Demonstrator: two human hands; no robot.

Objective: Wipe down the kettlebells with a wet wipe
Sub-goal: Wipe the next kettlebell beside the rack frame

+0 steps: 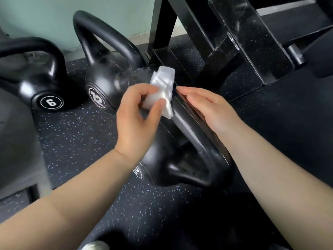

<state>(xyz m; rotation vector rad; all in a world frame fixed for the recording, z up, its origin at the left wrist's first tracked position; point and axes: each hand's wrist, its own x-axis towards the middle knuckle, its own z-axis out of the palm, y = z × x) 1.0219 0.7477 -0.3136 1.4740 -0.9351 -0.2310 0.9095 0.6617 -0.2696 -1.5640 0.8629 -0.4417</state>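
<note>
Three black kettlebells stand on the speckled rubber floor. The nearest kettlebell (182, 156) is in the middle, its handle running up and to the left under my hands. My left hand (138, 114) pinches a crumpled white wet wipe (164, 89) just above that handle. To the right of the wipe my right hand (207, 107) lies with straight fingers along the handle. Behind stands a kettlebell marked 12 (108, 74), and at far left a kettlebell marked 6 (36, 76).
A black metal rack frame (234, 38) rises at the upper right, its foot close behind the near kettlebell. A pale green wall (54, 17) runs along the back. A grey object (16, 141) fills the left edge. Speckled floor (81, 138) lies between it and my arms.
</note>
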